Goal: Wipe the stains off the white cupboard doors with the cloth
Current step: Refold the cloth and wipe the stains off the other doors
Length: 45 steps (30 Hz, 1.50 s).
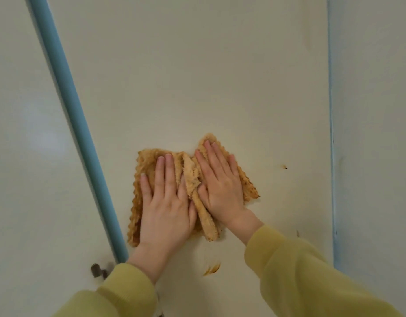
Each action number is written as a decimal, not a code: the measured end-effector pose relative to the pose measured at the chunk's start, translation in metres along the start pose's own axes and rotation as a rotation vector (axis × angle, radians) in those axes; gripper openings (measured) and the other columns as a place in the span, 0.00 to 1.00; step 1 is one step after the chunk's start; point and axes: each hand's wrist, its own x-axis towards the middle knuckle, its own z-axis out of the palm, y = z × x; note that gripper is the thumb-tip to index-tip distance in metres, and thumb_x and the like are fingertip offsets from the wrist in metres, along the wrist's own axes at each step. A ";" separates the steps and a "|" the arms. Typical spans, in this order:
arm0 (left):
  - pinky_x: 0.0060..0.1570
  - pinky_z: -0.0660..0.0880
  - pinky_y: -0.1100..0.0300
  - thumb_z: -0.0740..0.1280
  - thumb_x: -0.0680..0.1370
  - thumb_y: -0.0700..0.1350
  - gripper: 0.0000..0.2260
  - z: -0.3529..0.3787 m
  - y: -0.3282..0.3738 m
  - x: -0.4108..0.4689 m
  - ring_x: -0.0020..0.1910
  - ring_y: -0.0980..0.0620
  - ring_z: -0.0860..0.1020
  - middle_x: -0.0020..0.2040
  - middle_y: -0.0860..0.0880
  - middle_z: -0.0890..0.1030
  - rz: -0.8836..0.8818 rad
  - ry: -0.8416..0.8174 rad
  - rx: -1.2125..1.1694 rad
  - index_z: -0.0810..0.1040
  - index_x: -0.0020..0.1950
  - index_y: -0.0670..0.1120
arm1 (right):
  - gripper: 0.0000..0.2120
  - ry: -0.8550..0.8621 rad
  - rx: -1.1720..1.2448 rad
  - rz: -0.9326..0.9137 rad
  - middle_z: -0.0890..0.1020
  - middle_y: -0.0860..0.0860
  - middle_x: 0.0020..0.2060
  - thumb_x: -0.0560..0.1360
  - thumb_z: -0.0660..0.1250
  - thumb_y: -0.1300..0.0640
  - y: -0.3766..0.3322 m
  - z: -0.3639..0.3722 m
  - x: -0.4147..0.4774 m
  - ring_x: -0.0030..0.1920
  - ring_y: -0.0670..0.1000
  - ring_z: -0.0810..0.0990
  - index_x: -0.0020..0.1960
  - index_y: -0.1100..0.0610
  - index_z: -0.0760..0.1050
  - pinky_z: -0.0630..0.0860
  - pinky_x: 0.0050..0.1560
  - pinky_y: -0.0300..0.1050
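Cloth [190, 177]: tan, fluffy, scalloped edge, pressed flat against the white cupboard door [197, 76], low and a bit left of centre on the panel. It's bunched into a ridge down the middle, and that ridge runs between my two hands. Left hand [167, 202] lies palm-down on the left half, fingers straight and close together, pointing up, thumb tucked against the ridge. Right hand [220, 191] lies palm-down on the right half, fingers straight, angled up and left, fingertips near the cloth's top corner. Neither hand grips anything; both just press flat. The hands are just beside each other, with only the fold of cloth separating them. Stains on the door: an orange-brown smear [211, 269] below the cloth and apart from it, a small dark speck [285, 167] with a faint orange halo to the right of the cloth, and a thin dark mark [297, 233] near my right sleeve [300, 271]. Both sleeves are yellow-green; the left sleeve [119, 291] is at the bottom edge. A blue strip [78, 124] runs diagonally along the door's left edge, with a second white door [18, 133] beyond it. A dark handle [96, 269] sits low on that second door, just above my left sleeve. Pale blue surface [376, 133] to the right of the door.
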 end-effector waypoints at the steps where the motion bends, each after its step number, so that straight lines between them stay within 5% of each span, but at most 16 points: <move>1: 0.70 0.39 0.42 0.53 0.74 0.53 0.31 0.005 0.011 0.003 0.74 0.44 0.37 0.74 0.40 0.50 -0.004 0.006 -0.004 0.55 0.72 0.39 | 0.25 -0.003 -0.019 0.025 0.62 0.55 0.71 0.74 0.52 0.51 0.013 -0.001 -0.004 0.75 0.47 0.50 0.70 0.55 0.59 0.47 0.72 0.51; 4: 0.70 0.37 0.42 0.53 0.73 0.54 0.30 0.016 0.045 0.016 0.74 0.44 0.37 0.73 0.40 0.52 -0.010 0.020 -0.028 0.56 0.71 0.41 | 0.26 -0.023 -0.058 0.089 0.60 0.56 0.71 0.78 0.44 0.44 0.051 -0.007 -0.012 0.75 0.45 0.43 0.71 0.54 0.58 0.45 0.71 0.52; 7: 0.69 0.37 0.42 0.54 0.73 0.54 0.29 0.026 0.078 0.035 0.74 0.43 0.40 0.73 0.41 0.54 0.004 0.031 -0.037 0.60 0.71 0.41 | 0.29 -0.042 -0.058 0.130 0.58 0.55 0.71 0.78 0.38 0.40 0.089 -0.015 -0.015 0.75 0.49 0.48 0.71 0.55 0.57 0.48 0.70 0.53; 14: 0.69 0.39 0.43 0.55 0.73 0.53 0.28 0.039 0.138 0.078 0.73 0.42 0.53 0.74 0.42 0.53 0.028 0.060 -0.023 0.66 0.69 0.40 | 0.30 -0.017 -0.059 0.214 0.59 0.59 0.71 0.78 0.39 0.40 0.159 -0.031 -0.011 0.72 0.54 0.52 0.72 0.57 0.54 0.48 0.69 0.54; 21: 0.69 0.39 0.43 0.54 0.72 0.52 0.27 0.052 0.201 0.127 0.72 0.42 0.54 0.73 0.38 0.61 0.000 0.077 -0.041 0.69 0.68 0.41 | 0.35 0.061 -0.016 0.414 0.58 0.66 0.71 0.76 0.43 0.39 0.225 -0.044 0.000 0.72 0.60 0.54 0.73 0.63 0.55 0.52 0.68 0.64; 25: 0.69 0.39 0.44 0.54 0.73 0.52 0.28 0.058 0.220 0.136 0.72 0.42 0.52 0.73 0.39 0.60 -0.012 0.070 -0.028 0.66 0.70 0.41 | 0.35 0.089 0.034 0.520 0.56 0.67 0.71 0.74 0.45 0.44 0.239 -0.049 -0.002 0.73 0.64 0.55 0.72 0.66 0.55 0.53 0.69 0.60; 31: 0.71 0.40 0.45 0.56 0.74 0.54 0.28 0.063 0.219 0.114 0.75 0.45 0.52 0.75 0.42 0.57 0.053 0.050 -0.011 0.63 0.72 0.45 | 0.41 0.108 0.084 0.531 0.56 0.70 0.71 0.76 0.38 0.35 0.235 -0.045 -0.033 0.71 0.66 0.55 0.72 0.68 0.55 0.53 0.69 0.60; 35: 0.71 0.38 0.45 0.56 0.75 0.55 0.27 0.073 0.212 0.070 0.74 0.48 0.41 0.74 0.44 0.41 0.060 0.019 -0.020 0.60 0.74 0.50 | 0.38 0.110 0.063 0.579 0.57 0.73 0.68 0.78 0.39 0.39 0.210 -0.038 -0.074 0.69 0.70 0.57 0.70 0.72 0.56 0.55 0.67 0.63; 40: 0.72 0.38 0.44 0.56 0.75 0.57 0.30 0.069 0.164 0.012 0.75 0.50 0.42 0.75 0.45 0.38 -0.027 0.047 -0.005 0.53 0.75 0.51 | 0.30 0.085 0.039 0.507 0.59 0.74 0.67 0.77 0.46 0.49 0.141 -0.018 -0.095 0.69 0.61 0.52 0.70 0.70 0.56 0.53 0.65 0.65; 45: 0.72 0.38 0.45 0.52 0.77 0.59 0.34 0.048 0.094 -0.024 0.75 0.47 0.41 0.75 0.42 0.36 -0.210 0.081 0.041 0.41 0.75 0.45 | 0.28 0.128 0.019 0.364 0.62 0.72 0.67 0.80 0.44 0.46 0.074 0.000 -0.077 0.69 0.62 0.54 0.70 0.66 0.57 0.51 0.67 0.57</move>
